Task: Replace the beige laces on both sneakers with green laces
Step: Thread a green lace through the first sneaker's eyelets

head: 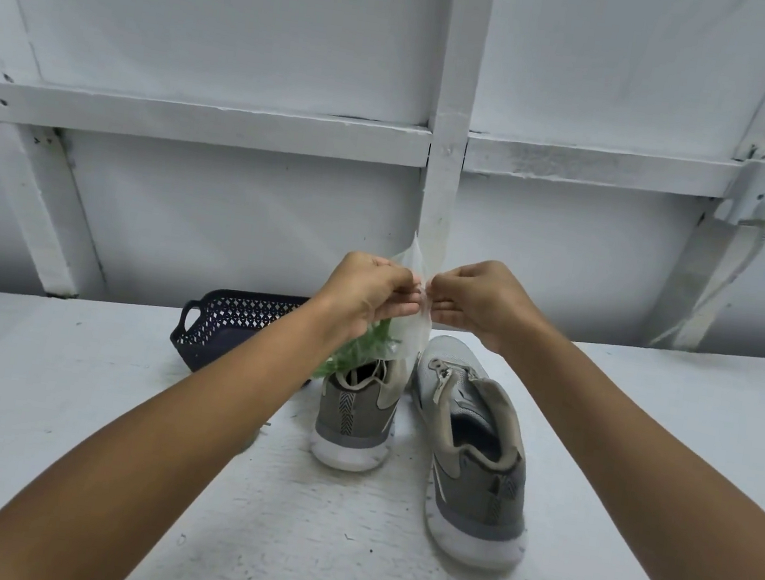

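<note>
Pinching the top edge of a small clear plastic bag (pixel 406 336) from both sides: left hand (pixel 370 293) with thumb and fingers curled onto the film, right hand (pixel 481 303) gripping the same way, fingertips of the two almost meeting. Held up in the air above the white tabletop (pixel 65 394), over the front of the nearer-left shoe. Inside the bag, low down and partly hidden by the left wrist, a bundle of green laces (pixel 363 350). Below, standing with heels toward the camera: left grey mesh sneaker (pixel 357 413) with white sole, a beige lace (pixel 377 372) loose at its collar; just beside it, across a narrow gap, right grey mesh sneaker (pixel 471 452), angled slightly outward, tongue pulled open. Behind the left forearm, near the wall, a dark perforated plastic basket (pixel 225 322) with a loop handle. Beyond, a white panelled wall (pixel 259 30) with painted beams.
</note>
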A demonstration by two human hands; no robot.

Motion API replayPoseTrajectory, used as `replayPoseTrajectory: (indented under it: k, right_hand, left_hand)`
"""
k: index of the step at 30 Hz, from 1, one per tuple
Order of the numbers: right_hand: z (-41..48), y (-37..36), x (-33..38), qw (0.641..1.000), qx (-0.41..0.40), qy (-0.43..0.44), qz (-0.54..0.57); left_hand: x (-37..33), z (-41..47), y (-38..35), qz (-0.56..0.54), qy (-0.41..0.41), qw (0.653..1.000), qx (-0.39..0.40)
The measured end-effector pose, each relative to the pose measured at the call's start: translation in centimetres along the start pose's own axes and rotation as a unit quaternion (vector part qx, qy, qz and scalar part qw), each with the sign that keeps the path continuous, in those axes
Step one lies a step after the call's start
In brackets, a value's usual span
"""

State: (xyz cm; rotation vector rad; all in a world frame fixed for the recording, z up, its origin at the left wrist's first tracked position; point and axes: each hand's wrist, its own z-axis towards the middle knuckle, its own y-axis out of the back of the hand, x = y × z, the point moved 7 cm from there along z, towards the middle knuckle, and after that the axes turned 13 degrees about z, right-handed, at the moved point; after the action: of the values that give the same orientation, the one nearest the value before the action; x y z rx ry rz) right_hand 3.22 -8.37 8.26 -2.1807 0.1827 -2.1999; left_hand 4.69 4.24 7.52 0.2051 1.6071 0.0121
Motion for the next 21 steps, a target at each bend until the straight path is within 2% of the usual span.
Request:
replayPoseTrajectory:
  k: [5, 9, 12, 15, 17, 21]
  right_hand:
    - [0.2, -0.2, -0.8, 0.998, -0.021, -0.008, 0.058]
    - [0.8, 1.9, -1.7, 0.988, -0.103, -0.006, 0.113]
    - [1.1, 3.1, -2.4, 0.987, -0.103, -0.006, 0.126]
    - [1.4, 3.7, -1.9, 0.993, -0.106, 0.058, 0.002]
    - [1.2, 4.0, -1.2, 0.983, -0.108, 0.115, -0.097]
    - [0.4, 3.0, -0.4, 0.958, -0.056, 0.185, -0.212]
  left_hand:
    - [0.6, -0.1, -0.3, -0.023, 0.021, 0.999, -0.01]
    - [0.7, 0.1, 1.2, -0.075, 0.028, 0.995, -0.054]
    - [0.8, 0.2, 2.1, -0.044, 0.015, 0.998, -0.048]
    - [0.3, 0.5, 2.8, -0.035, -0.003, 0.999, -0.034]
    - [-0.4, 0.8, 3.3, -0.029, -0.016, 0.999, -0.032]
    - [-0.9, 0.8, 2.7, 0.022, -0.031, 0.999, 0.019]
